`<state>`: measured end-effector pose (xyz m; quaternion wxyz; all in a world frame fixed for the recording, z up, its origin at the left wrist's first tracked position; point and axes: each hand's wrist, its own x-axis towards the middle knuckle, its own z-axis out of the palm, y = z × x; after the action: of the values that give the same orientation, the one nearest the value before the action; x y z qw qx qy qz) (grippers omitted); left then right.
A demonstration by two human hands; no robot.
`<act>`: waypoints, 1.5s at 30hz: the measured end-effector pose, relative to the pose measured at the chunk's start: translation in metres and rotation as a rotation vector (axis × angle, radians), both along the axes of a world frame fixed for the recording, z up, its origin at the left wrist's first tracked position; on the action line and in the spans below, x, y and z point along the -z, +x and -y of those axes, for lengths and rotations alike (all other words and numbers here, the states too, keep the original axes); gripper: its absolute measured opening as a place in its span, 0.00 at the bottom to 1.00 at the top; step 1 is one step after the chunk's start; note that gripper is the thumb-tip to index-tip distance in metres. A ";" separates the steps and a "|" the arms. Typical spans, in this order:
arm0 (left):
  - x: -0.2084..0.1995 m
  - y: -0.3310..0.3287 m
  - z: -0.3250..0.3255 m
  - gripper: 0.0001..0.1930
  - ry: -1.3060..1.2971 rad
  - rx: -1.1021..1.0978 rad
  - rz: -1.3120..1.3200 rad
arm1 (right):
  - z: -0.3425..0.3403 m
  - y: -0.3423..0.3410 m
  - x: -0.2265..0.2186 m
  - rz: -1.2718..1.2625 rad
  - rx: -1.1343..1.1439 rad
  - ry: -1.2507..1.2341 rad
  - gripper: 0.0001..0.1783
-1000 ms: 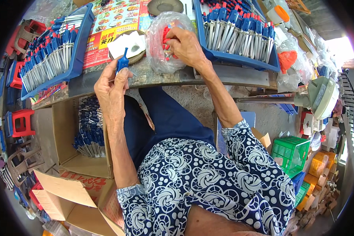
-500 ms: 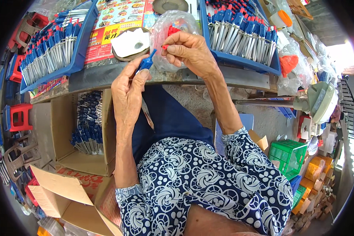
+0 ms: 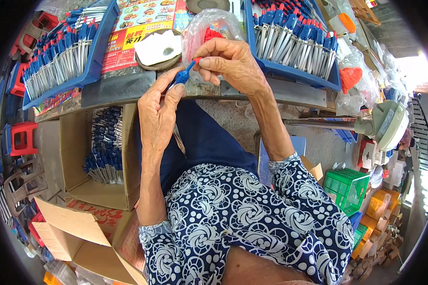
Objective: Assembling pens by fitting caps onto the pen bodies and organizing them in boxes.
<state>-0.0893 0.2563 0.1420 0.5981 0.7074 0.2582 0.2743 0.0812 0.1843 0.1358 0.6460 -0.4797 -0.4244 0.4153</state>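
Note:
My left hand (image 3: 158,111) grips a slim blue plastic tool (image 3: 179,78) between thumb and fingers, its narrow tip pointing up and to the right. My right hand (image 3: 235,64) pinches a small red cap (image 3: 197,60), which is at the narrow blue tip. How far the cap sits over the tip is hidden by the fingers. Just behind my right hand, a clear plastic bag (image 3: 195,34) contains more red caps (image 3: 213,34). Both hands are above the table's near edge (image 3: 128,90).
Blue trays of red-tipped blue tools with silver shanks stand left (image 3: 88,78) and right (image 3: 297,78). A round dish (image 3: 145,66) bears white paper (image 3: 157,47). Below left is a cardboard box (image 3: 76,152) of similar tools; a fan-like grey device (image 3: 390,123) juts in at right.
My left hand has tilted the blue tool toward the right, and the red cap in my right hand has met its tip. Earlier they were apart.

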 end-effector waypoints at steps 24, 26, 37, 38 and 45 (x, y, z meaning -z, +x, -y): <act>-0.010 -0.008 0.007 0.13 0.208 -0.027 -0.153 | 0.006 -0.006 0.010 -0.076 -0.029 0.067 0.06; -0.010 -0.010 0.008 0.13 0.203 -0.023 -0.189 | 0.007 -0.008 0.012 -0.078 -0.042 0.065 0.05; -0.004 -0.016 0.008 0.12 0.321 -0.042 -0.263 | 0.006 -0.016 0.020 -0.052 -0.032 -0.020 0.05; -0.002 -0.017 0.008 0.12 0.321 -0.046 -0.250 | 0.006 -0.017 0.021 -0.053 -0.036 -0.023 0.05; 0.011 -0.024 0.012 0.12 0.301 -0.081 -0.192 | 0.009 -0.029 0.025 -0.141 -0.056 -0.052 0.06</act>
<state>-0.1129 0.2440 0.1312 0.4465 0.8010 0.2982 0.2649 0.0521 0.1750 0.1106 0.6497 -0.4540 -0.3801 0.4767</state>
